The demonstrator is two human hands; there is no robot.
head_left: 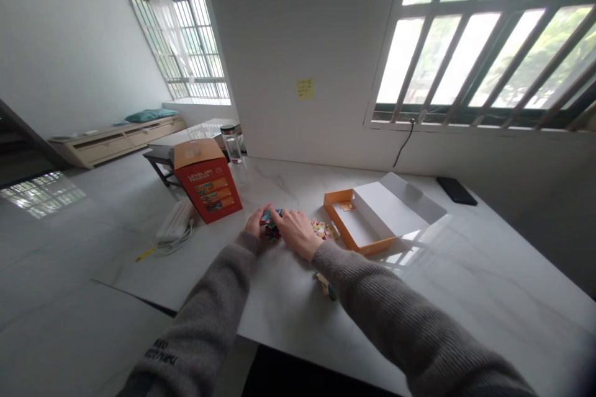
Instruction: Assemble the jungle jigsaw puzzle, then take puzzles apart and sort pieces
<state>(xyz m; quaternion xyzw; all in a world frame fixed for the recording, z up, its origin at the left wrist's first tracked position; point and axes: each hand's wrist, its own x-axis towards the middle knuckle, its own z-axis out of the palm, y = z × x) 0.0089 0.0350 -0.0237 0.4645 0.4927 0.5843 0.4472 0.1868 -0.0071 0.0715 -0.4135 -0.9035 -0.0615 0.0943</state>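
Note:
A small heap of dark and teal jigsaw puzzle pieces (272, 232) sits between my two hands on the white marble-patterned table (288, 304). My left hand (256, 222) curls around its left side, with the fingertips against some pieces. From the right, my right hand (298, 234) reaches over the heap, its fingers bent down onto the pieces and partly hiding them. Lighter puzzle pieces (321, 229) lie just beyond my right hand, partly covered by it. A few more loose pieces (325, 286) rest beneath my right forearm.
An orange open box (344, 239) with a white lid flap stands on the right, a few pieces inside. On the left are a red puzzle box (212, 189), a white power strip (174, 223) and a glass bottle (231, 146). A black phone (456, 191) lies far right.

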